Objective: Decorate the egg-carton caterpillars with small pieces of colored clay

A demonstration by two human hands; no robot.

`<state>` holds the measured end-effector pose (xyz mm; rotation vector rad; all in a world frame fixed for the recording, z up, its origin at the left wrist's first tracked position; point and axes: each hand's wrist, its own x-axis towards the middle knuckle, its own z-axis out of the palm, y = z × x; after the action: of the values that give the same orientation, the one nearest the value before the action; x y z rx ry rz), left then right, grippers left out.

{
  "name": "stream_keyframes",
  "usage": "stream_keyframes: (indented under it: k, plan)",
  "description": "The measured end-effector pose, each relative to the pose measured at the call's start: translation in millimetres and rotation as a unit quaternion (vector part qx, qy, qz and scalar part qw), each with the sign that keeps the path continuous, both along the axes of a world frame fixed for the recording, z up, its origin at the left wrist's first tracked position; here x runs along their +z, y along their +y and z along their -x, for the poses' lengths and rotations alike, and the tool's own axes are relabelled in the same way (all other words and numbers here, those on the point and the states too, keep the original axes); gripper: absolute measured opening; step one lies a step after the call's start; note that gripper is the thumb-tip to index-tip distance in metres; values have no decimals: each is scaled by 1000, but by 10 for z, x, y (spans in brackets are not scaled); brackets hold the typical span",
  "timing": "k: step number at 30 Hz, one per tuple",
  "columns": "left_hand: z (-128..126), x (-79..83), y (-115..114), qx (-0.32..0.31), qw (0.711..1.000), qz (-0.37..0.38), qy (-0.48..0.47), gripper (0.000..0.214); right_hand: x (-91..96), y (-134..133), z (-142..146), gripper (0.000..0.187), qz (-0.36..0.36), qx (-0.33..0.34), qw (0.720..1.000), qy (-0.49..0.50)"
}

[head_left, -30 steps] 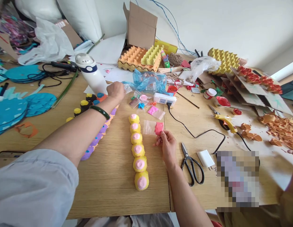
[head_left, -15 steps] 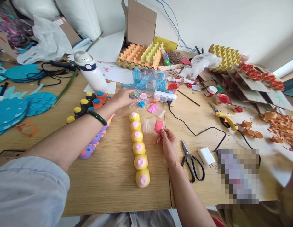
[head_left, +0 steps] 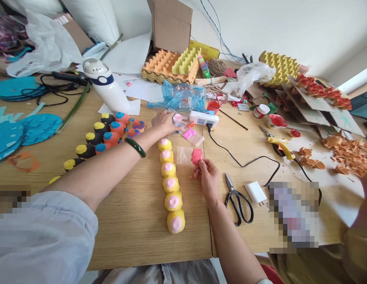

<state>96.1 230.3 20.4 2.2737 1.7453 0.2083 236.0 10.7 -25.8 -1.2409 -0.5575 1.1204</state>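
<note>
Between the fingertips of my right hand (head_left: 209,176) is a small clear plastic bag (head_left: 183,155) with coral-red clay in it, low over the table. My left hand (head_left: 163,123), a dark green bangle on its wrist, reaches forward with curled fingers on a small clear bag (head_left: 179,124) among other clay packets; its fingertips are partly hidden. Beside them are light pink clay (head_left: 178,118) and a bag of bright pink clay (head_left: 190,134). A row of yellow egg-carton cups (head_left: 171,184) with pink clay tops lies between my arms.
Black, red and purple painted cups (head_left: 111,128) lie under and beyond my left forearm. A white bottle (head_left: 108,88), a power strip (head_left: 203,118), black-handled scissors (head_left: 238,201), a white charger (head_left: 255,192) and a yellow glue gun (head_left: 280,147) stand around. A person's sleeve (head_left: 328,256) is at the right.
My left hand has moved a little right and forward onto the packets, where a blue piece seen before is now mostly covered. My right hand stays on its bag. The view has shifted slightly.
</note>
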Motion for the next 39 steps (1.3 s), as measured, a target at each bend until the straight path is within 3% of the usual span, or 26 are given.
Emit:
stream_keyframes:
  k: [4,9,12,17,21,24,28,31,34,39]
  plan:
    - [-111,34,-89,-15,999,-24,-36,94,5,-2,1,25,-3,-31,1000,6]
    - [-387,-14,-187,6,996,77,-41,134,-8,0,-14,27,0,-44,999,6]
    - [-478,-69,-191,6,995,97,-5,139,-18,-3,-23,29,-3,-40,999,11]
    - [-399,-145,-149,19,997,70,-24,115,-11,-1,-24,27,-3,-31,999,13]
    - [-321,-194,-110,23,996,42,-73,109,3,2,-24,28,0,-29,1000,11]
    - [-248,-205,-46,42,988,16,-151,99,4,6,-33,29,-5,-35,999,14]
    - [12,-140,-28,36,950,-71,-303,61,-1,13,-55,29,-21,-45,999,18]
    - [287,-107,-219,7,934,-109,-340,36,-5,15,-62,28,-26,-35,999,28]
    - [497,-206,-595,-17,920,-134,-369,30,-14,16,-48,28,-29,-18,999,38]
    - [590,-615,-1315,24,923,-69,-378,73,-32,7,20,28,5,10,999,30]
